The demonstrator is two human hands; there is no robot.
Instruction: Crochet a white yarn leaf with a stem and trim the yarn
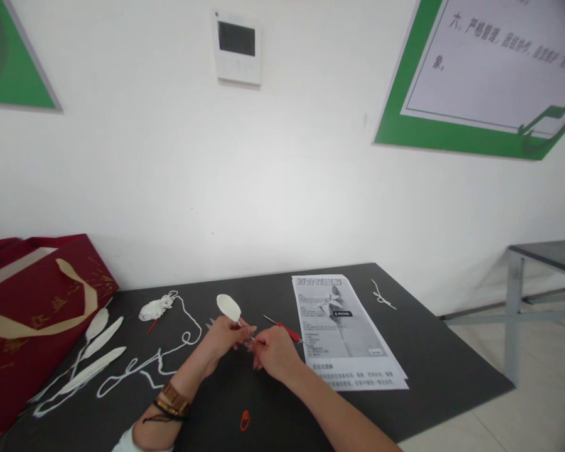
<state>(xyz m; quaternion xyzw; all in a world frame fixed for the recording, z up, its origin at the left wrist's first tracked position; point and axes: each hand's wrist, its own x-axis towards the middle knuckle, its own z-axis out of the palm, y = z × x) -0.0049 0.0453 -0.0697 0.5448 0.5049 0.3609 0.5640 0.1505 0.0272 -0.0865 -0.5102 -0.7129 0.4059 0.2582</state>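
My left hand [225, 334] pinches a white crocheted petal [228, 306] near its base; the rounded end points up and away to the left. My right hand [275, 353] is close beside it, its fingers closed on the petal's thin stem [250, 338]. The fingertips of both hands nearly meet, and what lies between them is partly hidden. Just beyond my right hand rests a red-handled crochet hook [289, 332] on the black table [263, 414]. An orange stitch marker [245, 420] lies in front of my hands.
White yarn [154, 309] trails loosely across the table's left half. Several finished-looking white petals [94, 370] lie beside a dark red gift bag [51, 307]. Printed sheets [381, 370] are at right, with a short yarn piece [381, 296] farther back. A white wall [263, 207] stands behind.
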